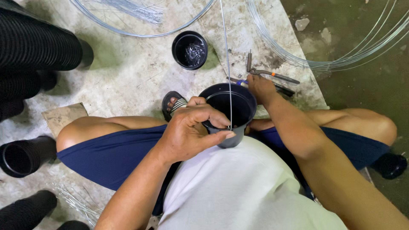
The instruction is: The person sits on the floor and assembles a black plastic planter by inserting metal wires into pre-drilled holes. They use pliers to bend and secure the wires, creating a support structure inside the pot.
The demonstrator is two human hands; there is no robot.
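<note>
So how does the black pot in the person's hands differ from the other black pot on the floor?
The pot in hand is gripped at its rim by the left hand, while the pot on the floor stands alone, untouched. The pot in hand looks empty inside, with a thin wire running down to its rim; the pot on the floor holds small shiny metal bits. The right hand reaches past the held pot. Both are round, black and open-topped.

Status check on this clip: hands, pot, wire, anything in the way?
Left hand grips black plastic pot at its rim. Right hand on the floor by the pliers. Straight wire runs into the pot. Nothing blocking.
</note>
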